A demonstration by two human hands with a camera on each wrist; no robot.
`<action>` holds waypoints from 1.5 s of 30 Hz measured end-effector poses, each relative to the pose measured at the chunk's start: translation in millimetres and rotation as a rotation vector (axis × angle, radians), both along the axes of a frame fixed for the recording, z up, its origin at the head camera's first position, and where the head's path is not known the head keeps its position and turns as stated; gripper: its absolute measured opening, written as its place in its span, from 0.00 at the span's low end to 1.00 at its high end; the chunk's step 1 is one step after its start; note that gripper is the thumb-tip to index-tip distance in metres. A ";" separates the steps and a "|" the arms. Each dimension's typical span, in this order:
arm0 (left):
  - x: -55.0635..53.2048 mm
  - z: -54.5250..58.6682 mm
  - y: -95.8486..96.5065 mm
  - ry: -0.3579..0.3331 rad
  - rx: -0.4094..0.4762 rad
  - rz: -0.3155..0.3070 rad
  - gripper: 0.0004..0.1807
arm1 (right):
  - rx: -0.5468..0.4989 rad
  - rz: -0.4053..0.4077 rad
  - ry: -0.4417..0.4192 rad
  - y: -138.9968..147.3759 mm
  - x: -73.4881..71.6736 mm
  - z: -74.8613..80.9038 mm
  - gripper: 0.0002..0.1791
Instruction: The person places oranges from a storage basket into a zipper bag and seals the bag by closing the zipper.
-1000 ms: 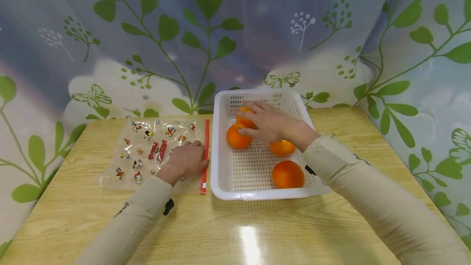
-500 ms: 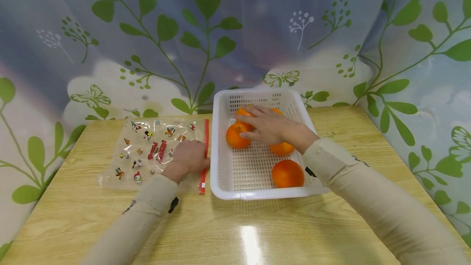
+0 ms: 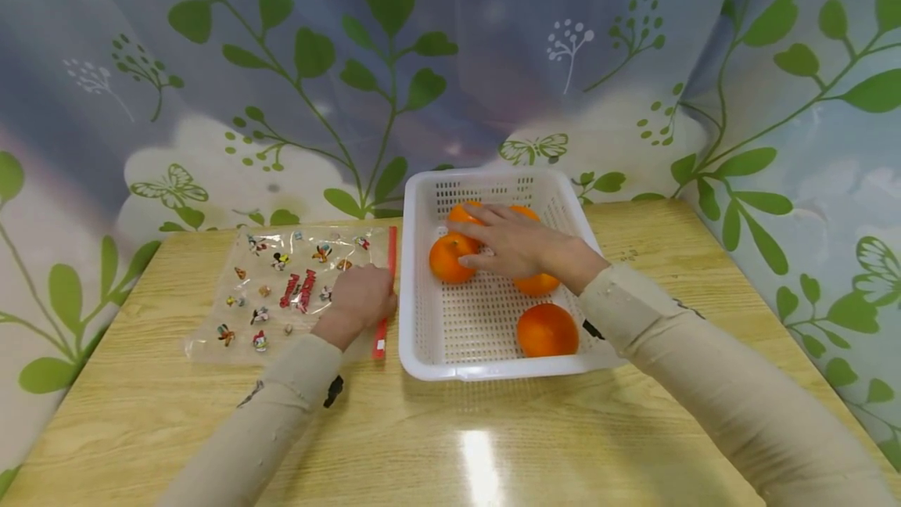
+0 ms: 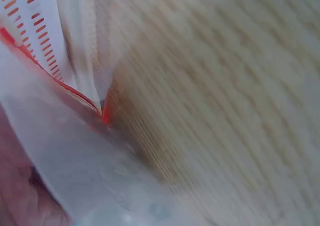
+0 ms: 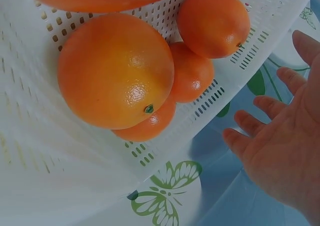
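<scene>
Left hand (image 3: pixel 360 300) grips the zip bag (image 3: pixel 281 300) at the basket's (image 3: pixel 507 371) 9 o'clock by its red edge (image 3: pixel 392 249), apparently to raise the mouth; right hand (image 3: pixel 519 243), fingers spread, clamps nothing above the 5 oranges (image 3: pixel 450 259) inside, walls likely stopping them rolling onto the bench (image 3: pixel 436 452).

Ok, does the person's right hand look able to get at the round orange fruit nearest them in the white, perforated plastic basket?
Likely yes: the right hand, spread and holding nothing, is over the white, perforated plastic basket, and nothing covers that round orange fruit in the head view.
</scene>
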State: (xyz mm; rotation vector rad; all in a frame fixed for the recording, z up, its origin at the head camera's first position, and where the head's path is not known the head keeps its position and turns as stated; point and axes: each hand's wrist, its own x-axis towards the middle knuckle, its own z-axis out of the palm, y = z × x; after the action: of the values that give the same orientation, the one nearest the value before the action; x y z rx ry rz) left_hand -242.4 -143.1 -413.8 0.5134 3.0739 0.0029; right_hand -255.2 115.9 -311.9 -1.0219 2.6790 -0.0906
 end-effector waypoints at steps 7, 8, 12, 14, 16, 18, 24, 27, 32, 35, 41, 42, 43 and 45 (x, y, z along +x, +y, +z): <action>-2.5 -0.8 -12.5 -0.031 0.173 0.079 0.16 | -0.002 0.007 0.004 1.4 0.6 -0.3 0.35; -1.8 0.3 -14.2 -0.027 0.205 0.089 0.16 | 0.000 0.005 0.005 1.6 0.7 -0.2 0.35; 2.6 9.3 -21.4 0.026 0.312 0.125 0.17 | -0.004 0.009 0.021 3.0 0.8 0.0 0.35; 4.3 16.3 -24.2 0.078 0.352 0.132 0.15 | -0.005 0.012 0.036 3.6 1.1 0.8 0.35; 5.6 24.4 -26.2 0.133 0.384 0.134 0.14 | -0.007 0.013 0.048 4.2 1.4 1.7 0.35; 6.6 33.8 -27.3 0.194 0.413 0.139 0.14 | -0.013 0.010 0.051 4.7 1.9 2.9 0.35; 9.2 66.5 -31.5 0.283 0.509 0.190 0.16 | -0.086 -0.036 0.025 6.0 1.9 11.3 0.35; 9.5 79.8 -34.1 0.278 0.559 0.208 0.17 | -0.137 -0.052 0.029 5.8 0.5 17.7 0.35; 9.0 93.8 -36.0 0.272 0.616 0.222 0.17 | -0.166 -0.041 0.054 3.6 -0.6 25.3 0.35; 9.8 100.2 -35.4 0.280 0.643 0.241 0.17 | -0.191 -0.049 0.062 0.8 0.1 27.6 0.34; 11.3 114.0 -32.1 0.300 0.655 0.258 0.17 | -0.262 -0.064 0.083 -9.5 3.4 32.8 0.33; 11.3 116.1 -31.5 0.304 0.654 0.256 0.17 | -0.270 -0.063 0.087 -11.3 4.0 33.7 0.33; 11.4 117.9 -30.6 0.305 0.655 0.255 0.17 | -0.280 -0.060 0.089 -12.9 4.4 34.4 0.33; 12.0 121.6 -28.9 0.292 0.668 0.252 0.16 | -0.289 -0.059 0.089 -16.0 5.2 35.7 0.33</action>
State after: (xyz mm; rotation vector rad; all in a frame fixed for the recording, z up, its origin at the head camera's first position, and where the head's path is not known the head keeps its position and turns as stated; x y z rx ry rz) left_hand -230.4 -172.0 -292.2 0.1276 3.3390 1.0718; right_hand -250.0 99.9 -276.2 -1.0488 2.8346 -0.4671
